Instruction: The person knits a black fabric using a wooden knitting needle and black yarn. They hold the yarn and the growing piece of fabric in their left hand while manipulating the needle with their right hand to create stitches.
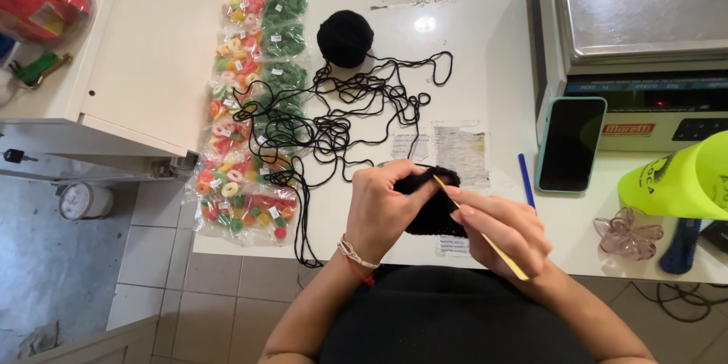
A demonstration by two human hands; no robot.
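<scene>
A: Head view: we look down on our white desk [485, 45]. Biggest on it is the metal scale [637, 7] at the far right, then the rows of candy bags [250, 106] along the left edge.

B: And between them we see the ball of black yarn [345, 36], with its loose strand [364, 106] tangled across the desk toward us.

A: Nearer us, the black crocheted piece [434, 216] sits at the near edge of the desk, between our hands. Our left hand [379, 212] is curled closed around its left side.

B: Our right hand [504, 231] is closed in a pinch on the yellow crochet hook [485, 239], whose tip touches the piece's top edge.

A: To the right we have a dark phone [570, 144] leaning by the scale, a blue pen [525, 180] just beside it, a yellow-green cup [682, 178] on its side, and a clear pink hair clip [626, 233].
</scene>
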